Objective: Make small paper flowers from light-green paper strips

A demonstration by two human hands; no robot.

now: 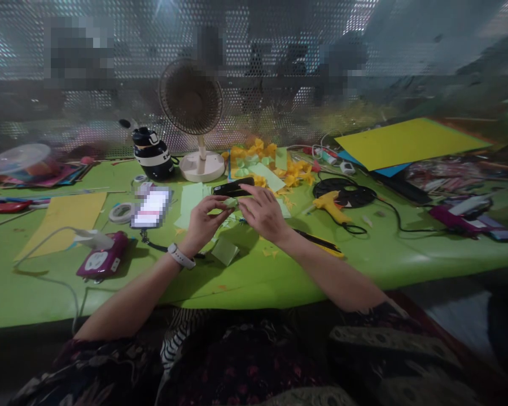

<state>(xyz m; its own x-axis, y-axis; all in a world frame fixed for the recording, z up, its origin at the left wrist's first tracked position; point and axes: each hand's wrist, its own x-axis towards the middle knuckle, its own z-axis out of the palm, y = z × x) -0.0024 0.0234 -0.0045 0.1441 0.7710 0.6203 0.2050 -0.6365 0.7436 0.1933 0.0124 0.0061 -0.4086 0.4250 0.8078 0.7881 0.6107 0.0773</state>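
Observation:
My left hand [205, 221] and my right hand [263, 211] meet above the green table [254, 270], fingers pinched together on a small pale green paper piece [232, 203]. A black stapler [232, 188] sits just above the fingers; my right hand seems to hold it, though the grip is blurred. A white watch is on my left wrist. Folded pale green paper [225, 250] lies below the hands. Several yellow paper flowers [275, 160] are piled behind.
A small desk fan [192, 113] and a black bottle [152, 152] stand at the back. A yellow glue gun [331, 206] with cable lies right. Yellow sheets [65, 217] [406, 142], tape roll [121, 212], phone [151, 207] and a magenta power block [103, 259] lie around.

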